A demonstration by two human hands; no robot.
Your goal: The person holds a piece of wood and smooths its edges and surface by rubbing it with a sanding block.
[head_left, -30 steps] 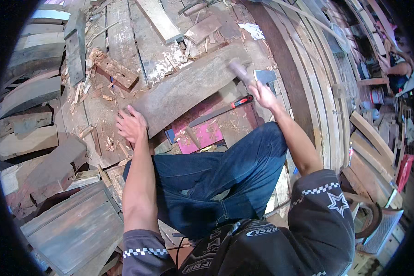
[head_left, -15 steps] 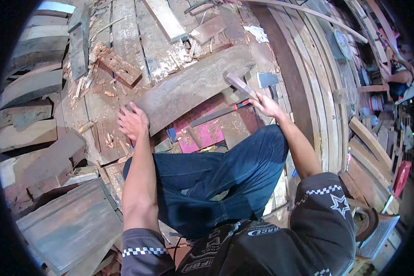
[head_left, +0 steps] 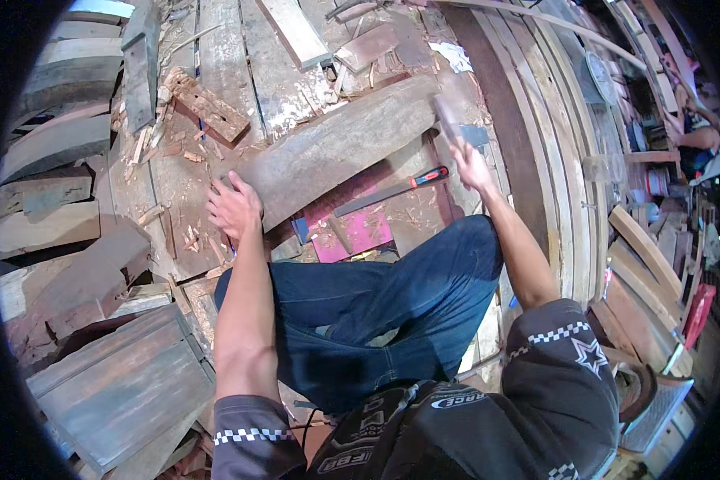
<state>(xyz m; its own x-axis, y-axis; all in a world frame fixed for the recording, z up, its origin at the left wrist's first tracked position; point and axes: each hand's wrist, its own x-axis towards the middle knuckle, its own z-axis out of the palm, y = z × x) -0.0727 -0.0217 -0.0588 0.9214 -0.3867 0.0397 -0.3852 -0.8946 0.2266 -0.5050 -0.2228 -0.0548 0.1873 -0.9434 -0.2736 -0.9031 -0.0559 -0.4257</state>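
A long, curved grey plank [head_left: 352,144] lies slantwise in front of me, its upper right end resting near my right hand. My left hand [head_left: 234,206] is at the plank's lower left end, palm down with fingers spread. In my right hand [head_left: 474,168] is a short, pale stick-like tool [head_left: 446,116], smeared by motion, held by its lower end beside the plank's far right end; its exact kind is unclear. Under the plank's near edge lies a flat file [head_left: 388,192] with a red and black handle, partly above a pink sheet [head_left: 368,232].
A rough notched wood block [head_left: 208,106] and wood chips lie beyond my left hand. Curved timber pieces [head_left: 64,88] are stacked at the left. Long beams [head_left: 548,120] run along the right. A blue-grey flat piece [head_left: 475,136] sits beside the tool. Another person [head_left: 696,136] is at the far right.
My right hand and the tool have moved up and to the right, off the plank's near edge, uncovering the file's handle. My left hand stays at the plank's left end.
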